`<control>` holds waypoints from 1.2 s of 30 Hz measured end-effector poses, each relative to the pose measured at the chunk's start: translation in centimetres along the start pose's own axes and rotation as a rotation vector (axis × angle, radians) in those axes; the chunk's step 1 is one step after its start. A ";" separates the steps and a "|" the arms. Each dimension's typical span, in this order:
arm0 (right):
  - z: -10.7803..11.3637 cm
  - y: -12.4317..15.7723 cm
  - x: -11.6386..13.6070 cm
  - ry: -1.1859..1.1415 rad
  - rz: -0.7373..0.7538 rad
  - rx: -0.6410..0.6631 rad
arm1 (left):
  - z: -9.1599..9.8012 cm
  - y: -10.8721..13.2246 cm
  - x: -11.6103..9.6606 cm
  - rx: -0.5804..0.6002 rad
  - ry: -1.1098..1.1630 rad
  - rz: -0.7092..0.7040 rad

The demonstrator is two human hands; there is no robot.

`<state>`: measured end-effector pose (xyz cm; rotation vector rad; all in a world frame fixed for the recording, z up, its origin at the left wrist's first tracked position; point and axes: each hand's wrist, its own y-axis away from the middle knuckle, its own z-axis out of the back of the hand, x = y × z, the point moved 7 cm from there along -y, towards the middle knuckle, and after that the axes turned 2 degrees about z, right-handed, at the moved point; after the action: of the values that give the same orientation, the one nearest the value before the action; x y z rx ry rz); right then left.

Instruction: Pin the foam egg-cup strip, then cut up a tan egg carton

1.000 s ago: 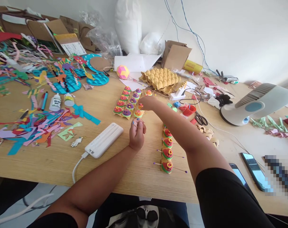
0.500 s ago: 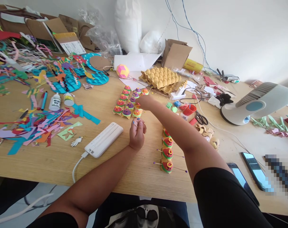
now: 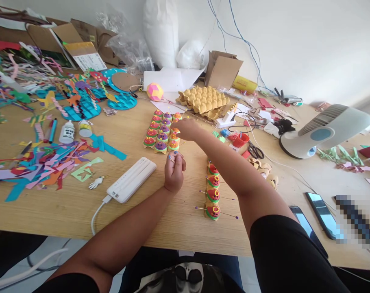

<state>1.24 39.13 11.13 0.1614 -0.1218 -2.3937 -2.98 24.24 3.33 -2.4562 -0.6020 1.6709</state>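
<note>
My left hand [image 3: 174, 176] is closed on thin sticks with blue tips [image 3: 173, 156], which look like coloured cotton swabs. Just beyond it my right hand [image 3: 184, 129] bends down over the orange egg-carton strip [image 3: 174, 144]; its fingertips are turned away, and whatever they pinch is hidden. Beside that strip lie a purple egg-carton strip [image 3: 162, 145] and a red one [image 3: 149, 141], their cups decorated with faces. Under my right forearm runs another red strip [image 3: 214, 195], with purple-tipped sticks poking out on both sides.
A white power bank [image 3: 131, 180] with a cable lies left of my hands. Paper scraps [image 3: 47, 167] and glue bottles [image 3: 67, 132] are farther left. Egg trays [image 3: 203, 99] stand behind; scissors [image 3: 255, 150], a red cup [image 3: 240, 140], a fan [image 3: 317, 130] and phones [image 3: 321, 213] are right.
The whole view has shifted slightly. My right hand stays over the orange strip with a small movement, and my left hand keeps hold of the blue-tipped swabs.
</note>
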 end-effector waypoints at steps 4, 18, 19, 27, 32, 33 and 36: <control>3.7 5.1 -1.1 -0.042 0.003 -0.155 | -0.1 0.1 0.0 0.015 -0.005 -0.019; -1.2 29.2 6.1 -0.308 -0.039 -0.125 | 0.5 -0.1 0.0 -0.013 -0.021 -0.039; -1.9 29.6 6.8 -0.303 -0.062 -0.111 | 0.5 -0.2 0.0 -0.015 -0.020 -0.039; -5.1 31.6 9.6 -0.196 -0.150 -0.128 | 0.9 -0.4 0.0 -0.034 -0.010 -0.061; -6.2 31.2 9.5 -0.153 -0.189 -0.099 | 1.1 -0.6 0.0 -0.046 -0.017 -0.071; -6.3 31.0 9.5 -0.150 -0.186 -0.088 | 1.2 -0.6 0.0 -0.048 -0.019 -0.074; -6.3 30.8 9.7 -0.149 -0.171 -0.064 | 1.3 -0.7 -0.2 -0.060 -0.033 -0.085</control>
<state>15.58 9.67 8.20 -0.0389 -0.1040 -2.5762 -4.43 24.68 3.19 -2.4113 -0.7598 1.6878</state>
